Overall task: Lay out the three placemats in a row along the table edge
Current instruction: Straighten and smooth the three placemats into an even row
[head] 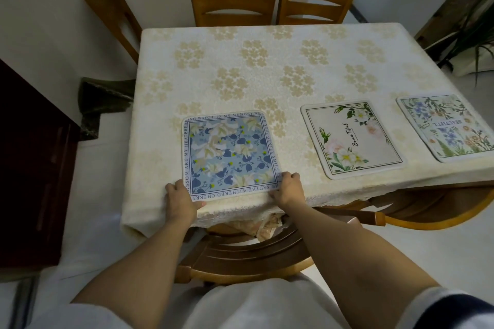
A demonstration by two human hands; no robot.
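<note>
A blue floral placemat (pixel 230 153) with a text border lies flat at the near left of the table (pixel 267 67), its near edge at the table edge. My left hand (pixel 180 199) grips its near left corner and my right hand (pixel 288 188) grips its near right corner. To the right, a cream placemat (pixel 352 139) with white flowers lies along the same edge. A third placemat (pixel 449 127) with blue and white flowers lies at the far right, partly cut off by the frame.
A cream tablecloth with tan flower patches covers the table. One wooden chair (pixel 248 256) is tucked in below my hands, another (pixel 427 211) to the right. Two chairs (pixel 272 5) stand at the far side. A dark cabinet (pixel 32 168) stands at left, a plant (pixel 470 35) at right.
</note>
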